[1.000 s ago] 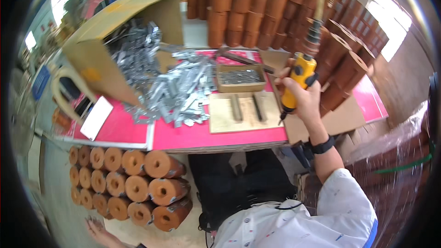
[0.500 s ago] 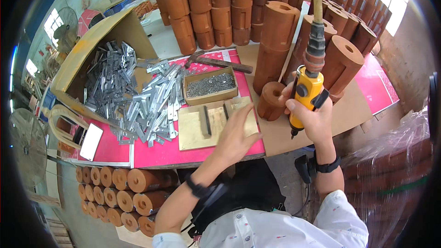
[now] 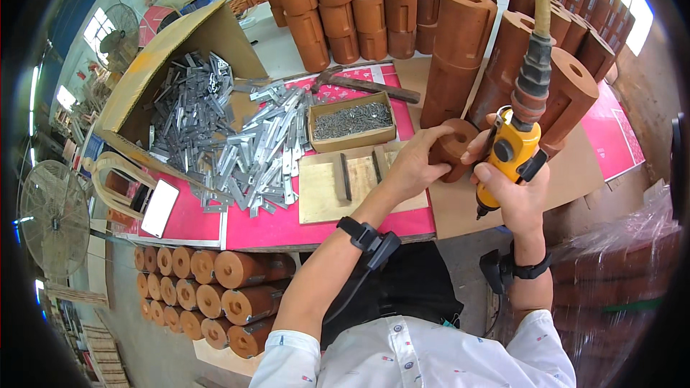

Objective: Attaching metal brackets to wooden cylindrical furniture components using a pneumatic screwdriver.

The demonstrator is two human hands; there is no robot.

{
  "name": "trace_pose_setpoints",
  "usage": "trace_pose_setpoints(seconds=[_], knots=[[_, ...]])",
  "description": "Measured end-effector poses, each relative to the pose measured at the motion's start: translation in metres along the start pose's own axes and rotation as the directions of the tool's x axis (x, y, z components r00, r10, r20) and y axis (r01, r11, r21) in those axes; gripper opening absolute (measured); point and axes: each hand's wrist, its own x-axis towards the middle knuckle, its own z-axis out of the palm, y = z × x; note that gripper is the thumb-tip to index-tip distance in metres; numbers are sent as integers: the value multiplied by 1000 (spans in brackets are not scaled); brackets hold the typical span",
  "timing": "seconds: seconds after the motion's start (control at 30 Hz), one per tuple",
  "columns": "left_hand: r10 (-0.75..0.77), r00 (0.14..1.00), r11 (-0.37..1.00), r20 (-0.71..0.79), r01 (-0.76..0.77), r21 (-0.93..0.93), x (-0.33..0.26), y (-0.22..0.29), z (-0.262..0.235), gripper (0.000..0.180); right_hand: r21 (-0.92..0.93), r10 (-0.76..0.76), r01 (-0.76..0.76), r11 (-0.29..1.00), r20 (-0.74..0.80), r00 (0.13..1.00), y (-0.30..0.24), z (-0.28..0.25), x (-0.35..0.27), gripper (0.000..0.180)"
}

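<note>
My right hand (image 3: 523,201) is wrapped round a yellow power screwdriver (image 3: 512,149), whose black tip points down past the table's front edge. A hose (image 3: 540,0) runs up from the tool's top. My left hand (image 3: 411,165) has its thumb and fingers round the side of a short reddish-brown cylinder (image 3: 457,141) with a hole in its top, standing on cardboard. Left of that hand lies a light wooden board (image 3: 320,202) with two raised strips. Behind the board is a small carton (image 3: 353,143) of screws.
Metal strips (image 3: 266,147) spill from a tipped cardboard box (image 3: 136,79). A hammer (image 3: 374,86) lies behind the screws. Tall brown cylinders (image 3: 460,50) stand at the back and right. More cylinders (image 3: 244,269) are stacked below the table, and a phone (image 3: 160,208) leans at left.
My left hand has moved right from above the wooden board and taken hold of the short cylinder. The screwdriver stays in my right hand. The whole view has shifted a little.
</note>
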Motion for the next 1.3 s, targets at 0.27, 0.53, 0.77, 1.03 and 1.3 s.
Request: trace_pose_setpoints(seconds=[0.27,0.53,0.77,1.03,1.3], knots=[[-544,824,837,-156,546,-36,-42,40,-91,66,104,58,-60,993,21,998,2,26,15,34],[-678,712,679,-184,702,215,-55,10,-122,70,214,14,-42,976,131,991,38,71,35,42],[-624,726,662,-288,687,300,-63,17,-114,65,239,18,-52,970,145,989,50,82,42,42],[-666,679,610,-309,735,298,-60,22,-110,67,166,26,-47,985,127,992,47,79,39,44],[-305,863,671,-402,495,553,-84,5,-139,47,205,62,-84,975,111,992,47,73,35,36]])
